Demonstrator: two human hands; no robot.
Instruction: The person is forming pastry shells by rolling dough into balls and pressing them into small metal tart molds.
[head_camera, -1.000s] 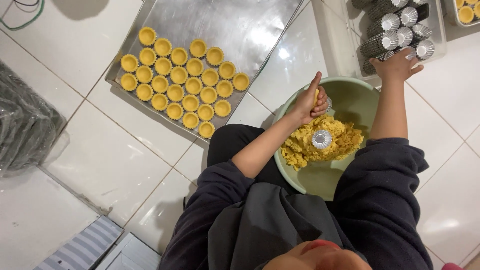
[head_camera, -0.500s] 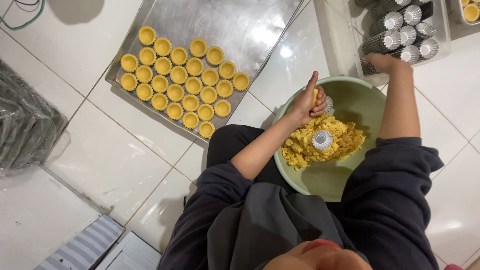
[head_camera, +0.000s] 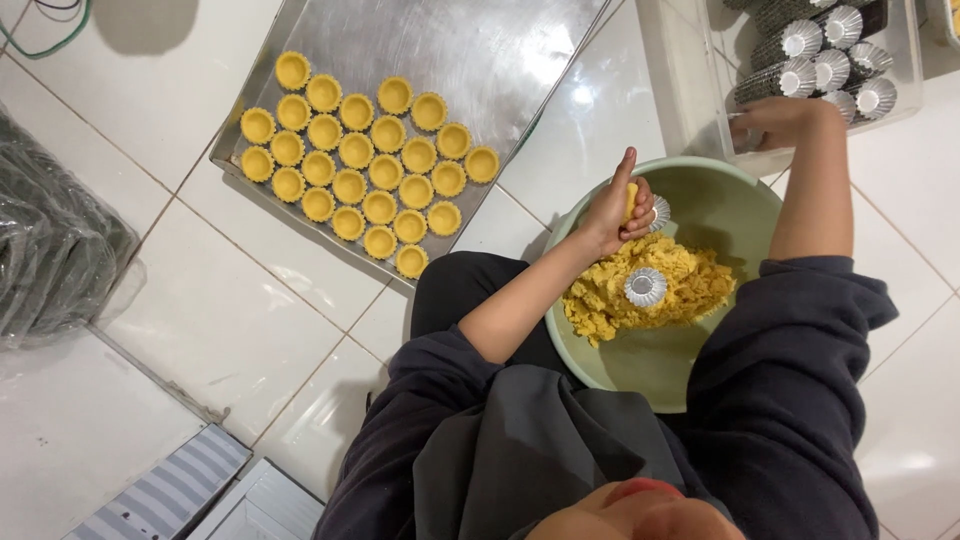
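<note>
Left hand (head_camera: 622, 212) grips yellow dough (head_camera: 631, 200); right hand (head_camera: 775, 120) closed on clear container (head_camera: 760, 155)

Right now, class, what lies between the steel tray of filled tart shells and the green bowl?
In the head view, only bare white floor tile separates the tray from the bowl; nothing stands on that stretch.

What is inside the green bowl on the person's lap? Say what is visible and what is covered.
In the green bowl lies crumbly yellow dough with a fluted metal mould on top. The left hand holds dough and another mould above it. The bowl's bottom beneath the dough is hidden.
</note>
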